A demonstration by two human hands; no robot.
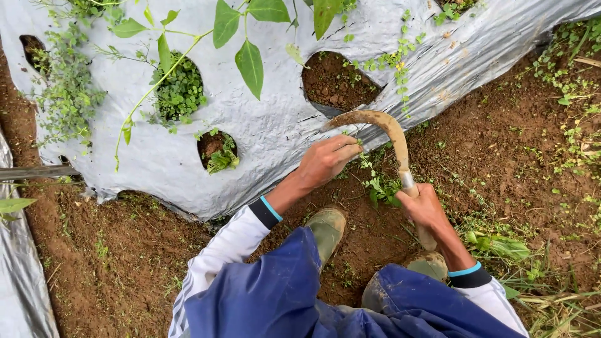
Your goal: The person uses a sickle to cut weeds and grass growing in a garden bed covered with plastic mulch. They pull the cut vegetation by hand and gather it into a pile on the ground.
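Observation:
My right hand (426,209) grips the wooden handle of a curved, rusty sickle (382,125). Its blade arcs up and left over the edge of a silver plastic mulch sheet (263,131). My left hand (325,159) is closed around a clump of green weeds (379,184) at the sheet's lower edge, just under the blade. Both sleeves are white with dark cuffs. My blue trousers and muddy green boots (327,228) fill the bottom of the view.
The mulch sheet has round holes, one showing bare soil (335,81), others filled with weeds (178,91). A leafy stem (250,62) hangs over the sheet. Brown soil with scattered weeds and cut grass (501,247) lies to the right. Another sheet edge (19,275) lies at left.

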